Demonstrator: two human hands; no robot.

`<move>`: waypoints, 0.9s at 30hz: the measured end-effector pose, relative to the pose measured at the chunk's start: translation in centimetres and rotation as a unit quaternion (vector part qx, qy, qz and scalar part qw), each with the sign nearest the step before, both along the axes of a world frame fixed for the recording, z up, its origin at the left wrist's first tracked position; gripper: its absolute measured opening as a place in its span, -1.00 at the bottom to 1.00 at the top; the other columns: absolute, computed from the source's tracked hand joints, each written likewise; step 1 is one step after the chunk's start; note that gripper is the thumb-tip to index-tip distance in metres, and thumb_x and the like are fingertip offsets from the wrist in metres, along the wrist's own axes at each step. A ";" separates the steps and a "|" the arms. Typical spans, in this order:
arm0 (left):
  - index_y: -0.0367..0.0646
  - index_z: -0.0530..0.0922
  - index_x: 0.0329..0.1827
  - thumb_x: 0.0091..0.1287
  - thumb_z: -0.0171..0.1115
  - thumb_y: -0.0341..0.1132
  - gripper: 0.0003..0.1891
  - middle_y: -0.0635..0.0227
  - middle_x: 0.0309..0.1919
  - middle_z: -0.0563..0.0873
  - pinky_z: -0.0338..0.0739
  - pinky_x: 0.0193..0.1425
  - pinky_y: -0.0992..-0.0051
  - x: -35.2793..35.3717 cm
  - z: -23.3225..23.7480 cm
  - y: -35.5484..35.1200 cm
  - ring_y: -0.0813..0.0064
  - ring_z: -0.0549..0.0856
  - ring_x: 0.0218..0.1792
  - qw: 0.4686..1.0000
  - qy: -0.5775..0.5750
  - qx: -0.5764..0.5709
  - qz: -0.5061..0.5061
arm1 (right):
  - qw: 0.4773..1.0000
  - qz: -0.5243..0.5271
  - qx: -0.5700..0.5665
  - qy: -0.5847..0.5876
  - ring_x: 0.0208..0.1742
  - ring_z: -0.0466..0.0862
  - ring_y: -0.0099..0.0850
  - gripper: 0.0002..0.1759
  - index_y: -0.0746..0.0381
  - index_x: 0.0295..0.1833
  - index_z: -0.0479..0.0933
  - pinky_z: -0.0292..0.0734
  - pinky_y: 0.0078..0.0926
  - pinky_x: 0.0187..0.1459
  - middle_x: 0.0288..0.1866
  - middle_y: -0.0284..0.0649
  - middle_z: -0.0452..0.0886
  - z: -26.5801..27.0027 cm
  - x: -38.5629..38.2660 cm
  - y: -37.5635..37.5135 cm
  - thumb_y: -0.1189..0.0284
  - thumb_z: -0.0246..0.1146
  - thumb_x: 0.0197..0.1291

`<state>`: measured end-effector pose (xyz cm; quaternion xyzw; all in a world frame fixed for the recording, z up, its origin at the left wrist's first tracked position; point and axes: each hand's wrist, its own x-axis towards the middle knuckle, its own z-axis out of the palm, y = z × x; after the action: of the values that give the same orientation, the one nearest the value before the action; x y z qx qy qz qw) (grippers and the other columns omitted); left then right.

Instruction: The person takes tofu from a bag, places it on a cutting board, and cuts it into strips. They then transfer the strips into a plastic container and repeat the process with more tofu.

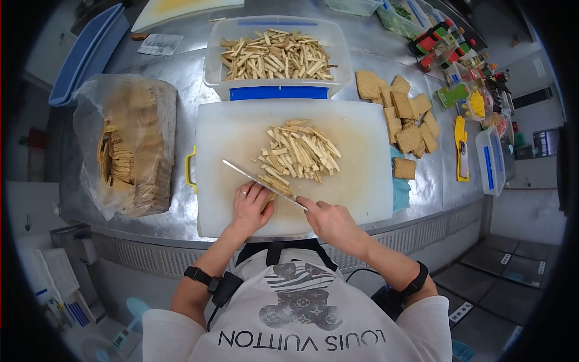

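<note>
My right hand (333, 224) is wrapped round the handle of a kitchen knife (238, 169), whose blade slants up and left across the board and is seen almost edge-on. My left hand (252, 206) has its fingers curled down on a small piece of dried tofu (269, 196), close against the blade and mostly hidden. Just beyond the blade lie fresh tofu strips (275, 181). A larger heap of cut strips (304, 151) spreads over the middle of the white cutting board (229, 133).
Behind the board stands a clear plastic tub (338, 54) filled with strips. Brown tofu slabs (410, 114) are piled at the right, near a yellow-handled tool (462, 148). A plastic-wrapped box of slabs (136, 157) is at the left. Sauce bottles (443, 45) line the back right.
</note>
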<state>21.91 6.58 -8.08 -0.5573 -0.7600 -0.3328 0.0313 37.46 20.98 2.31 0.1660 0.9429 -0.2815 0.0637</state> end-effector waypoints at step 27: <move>-0.18 0.58 -0.16 -0.10 0.31 -0.39 -0.64 0.22 -0.11 0.56 0.38 0.05 0.26 0.0 -0.6 -0.4 0.16 0.50 -0.04 0.999 -0.012 0.034 -0.007 | 1.000 0.006 0.016 0.023 -0.50 0.63 -0.05 -0.66 0.29 0.09 0.38 0.54 -0.18 -0.48 -0.49 0.02 0.57 -3.2 -2.7 -1.1 0.48 0.07 0.18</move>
<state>21.93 6.21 -8.64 -0.5574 -0.7447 -0.3650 0.0387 34.79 19.93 -0.90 0.1545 0.9497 -0.2693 0.0411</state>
